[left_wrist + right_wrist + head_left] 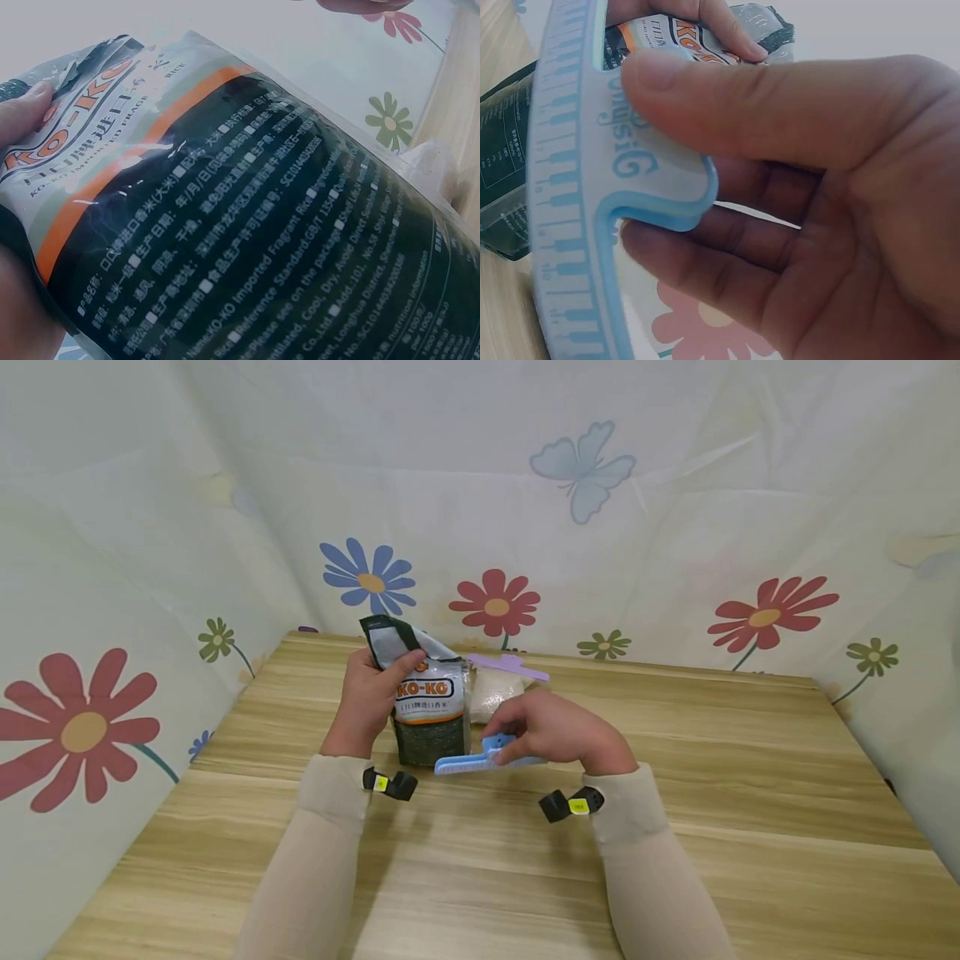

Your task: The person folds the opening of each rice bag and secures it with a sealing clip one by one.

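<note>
My left hand point(367, 693) grips the upper part of a dark green and white rice bag point(432, 739), thumb across its front. The top of the bag is folded over, and it stands upright, slightly tilted. Its printed panel fills most of the left wrist view. Between thumb and fingers, my right hand point(566, 727) pinches a light blue bag clip point(566, 187) with a piano-key print. The clip is level, just in front of the bag's lower right side. Whether its jaws are parted cannot be made out.
Behind the right hand, a clear bag of pale grains point(495, 693) stands with a purple bag clip point(510, 666) across its top. Both bags are on a wood-grain table point(750, 777). A flower-printed cloth point(675, 543) hangs along the table's back and sides.
</note>
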A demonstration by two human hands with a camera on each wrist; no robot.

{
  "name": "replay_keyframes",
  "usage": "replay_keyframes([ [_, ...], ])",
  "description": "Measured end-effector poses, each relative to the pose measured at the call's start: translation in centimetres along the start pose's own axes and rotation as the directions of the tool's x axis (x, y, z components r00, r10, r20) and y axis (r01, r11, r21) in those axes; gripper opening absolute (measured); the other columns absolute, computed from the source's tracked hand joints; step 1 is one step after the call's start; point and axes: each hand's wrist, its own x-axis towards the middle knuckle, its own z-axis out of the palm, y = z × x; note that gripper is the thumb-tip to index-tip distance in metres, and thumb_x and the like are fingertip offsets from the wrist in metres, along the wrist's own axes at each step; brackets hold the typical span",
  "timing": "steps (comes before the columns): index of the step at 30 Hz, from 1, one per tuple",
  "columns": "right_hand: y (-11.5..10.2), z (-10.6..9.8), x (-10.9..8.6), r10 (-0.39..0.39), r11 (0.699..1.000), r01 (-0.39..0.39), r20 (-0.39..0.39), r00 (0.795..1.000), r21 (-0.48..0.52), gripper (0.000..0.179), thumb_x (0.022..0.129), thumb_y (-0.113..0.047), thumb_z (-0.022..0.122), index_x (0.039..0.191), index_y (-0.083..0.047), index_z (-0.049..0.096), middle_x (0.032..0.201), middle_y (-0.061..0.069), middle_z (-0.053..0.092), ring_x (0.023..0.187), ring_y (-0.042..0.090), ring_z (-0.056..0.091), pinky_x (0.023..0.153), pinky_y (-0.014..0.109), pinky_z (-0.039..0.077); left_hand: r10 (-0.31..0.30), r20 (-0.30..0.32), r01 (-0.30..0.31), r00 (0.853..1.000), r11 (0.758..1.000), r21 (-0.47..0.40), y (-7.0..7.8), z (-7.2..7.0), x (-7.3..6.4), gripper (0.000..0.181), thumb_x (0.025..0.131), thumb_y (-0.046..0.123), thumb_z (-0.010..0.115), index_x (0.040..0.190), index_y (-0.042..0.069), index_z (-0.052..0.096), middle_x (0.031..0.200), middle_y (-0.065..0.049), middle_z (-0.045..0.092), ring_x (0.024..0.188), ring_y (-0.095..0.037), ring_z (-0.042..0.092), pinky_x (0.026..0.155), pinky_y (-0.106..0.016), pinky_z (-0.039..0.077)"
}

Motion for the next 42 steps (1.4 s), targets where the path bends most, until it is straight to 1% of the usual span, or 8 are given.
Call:
replay_keyframes([
  [5, 0.27, 0.01, 0.03, -0.027, 1.000, 0.027, -0.038, 0.999, 0.005, 0.025, 0.085, -0.018, 0.084, 0.109, -0.014, 0.079, 0.100, 0.000, 0.077, 0.083, 0.011, 0.063, 0.080, 0.026, 0.057, -0.010, -0.002, 0.010, 1.000, 1.000, 0.013, 0.03, 0.00, -0.05, 0.027, 0.097, 0.021, 0.071, 0.117, 0.003, 0.066, 0.089, 0.012, 0.072, 0.082, -0.005, 0.072, 0.078, -0.022, 0.061],
  [11, 0.35, -0.06, -0.06, -0.034, 0.999, 0.033, -0.084, 0.996, -0.010, 0.026, 0.086, -0.018, 0.083, 0.112, -0.015, 0.079, 0.102, 0.000, 0.075, 0.084, 0.013, 0.061, 0.079, 0.027, 0.055, 0.001, 0.004, -0.002, 1.000, 1.000, 0.008, 0.07, 0.08, -0.05, 0.024, 0.097, 0.021, 0.071, 0.114, 0.005, 0.067, 0.088, 0.012, 0.072, 0.082, -0.005, 0.072, 0.077, -0.022, 0.060],
  [16, 0.46, -0.15, -0.20, -0.053, 0.998, 0.051, -0.134, 0.990, -0.022, 0.028, 0.086, -0.017, 0.082, 0.114, -0.014, 0.079, 0.103, 0.001, 0.075, 0.085, 0.012, 0.060, 0.078, 0.026, 0.054, -0.009, 0.004, 0.009, 1.000, 1.000, 0.010, 0.00, 0.03, -0.02, 0.025, 0.097, 0.022, 0.071, 0.115, 0.005, 0.066, 0.088, 0.012, 0.072, 0.082, -0.005, 0.072, 0.077, -0.022, 0.060],
  [20, 0.50, -0.26, -0.32, -0.062, 0.998, 0.063, -0.156, 0.986, 0.002, 0.029, 0.086, -0.016, 0.082, 0.115, -0.014, 0.079, 0.102, 0.002, 0.075, 0.085, 0.013, 0.060, 0.076, 0.025, 0.053, -0.016, 0.003, 0.016, 1.000, 1.000, 0.014, 0.01, 0.02, -0.02, 0.027, 0.097, 0.022, 0.071, 0.116, 0.004, 0.066, 0.088, 0.012, 0.072, 0.082, -0.005, 0.072, 0.077, -0.022, 0.060],
  [27, 0.44, -0.43, -0.53, -0.039, 0.999, 0.044, -0.186, 0.982, 0.026, 0.031, 0.087, -0.017, 0.082, 0.117, -0.013, 0.078, 0.101, 0.001, 0.074, 0.085, 0.013, 0.061, 0.077, 0.027, 0.053, -0.015, -0.002, 0.015, 1.000, 1.000, 0.018, 0.00, -0.01, -0.02, 0.028, 0.097, 0.022, 0.071, 0.117, 0.003, 0.066, 0.089, 0.011, 0.071, 0.083, -0.005, 0.072, 0.077, -0.021, 0.060],
  [30, 0.35, -0.45, -0.57, -0.034, 0.999, 0.038, -0.214, 0.976, 0.015, 0.032, 0.088, -0.016, 0.080, 0.119, -0.012, 0.077, 0.102, 0.001, 0.073, 0.088, 0.014, 0.062, 0.082, 0.031, 0.054, -0.015, -0.002, 0.015, 1.000, 1.000, 0.017, -0.02, -0.02, -0.04, 0.028, 0.097, 0.022, 0.071, 0.117, 0.003, 0.066, 0.089, 0.011, 0.071, 0.083, -0.005, 0.072, 0.077, -0.021, 0.060],
  [35, 0.25, -0.49, -0.64, -0.022, 1.000, 0.022, -0.273, 0.962, -0.003, 0.034, 0.090, -0.015, 0.078, 0.124, -0.012, 0.074, 0.108, 0.003, 0.074, 0.094, 0.017, 0.064, 0.091, 0.039, 0.057, -0.020, -0.001, 0.020, 1.000, 1.000, 0.012, 0.03, 0.00, -0.07, 0.027, 0.097, 0.022, 0.071, 0.116, 0.003, 0.065, 0.088, 0.011, 0.071, 0.081, -0.005, 0.072, 0.076, -0.021, 0.061],
  [42, 0.22, -0.47, -0.65, 0.015, 1.000, -0.008, -0.297, 0.955, 0.023, 0.036, 0.091, -0.015, 0.078, 0.126, -0.013, 0.073, 0.114, 0.005, 0.073, 0.097, 0.019, 0.066, 0.093, 0.038, 0.058, -0.032, -0.005, 0.032, 0.999, 0.999, 0.024, 0.16, 0.03, -0.09, 0.029, 0.097, 0.023, 0.071, 0.117, 0.003, 0.065, 0.087, 0.012, 0.071, 0.080, -0.004, 0.072, 0.076, -0.021, 0.060],
])
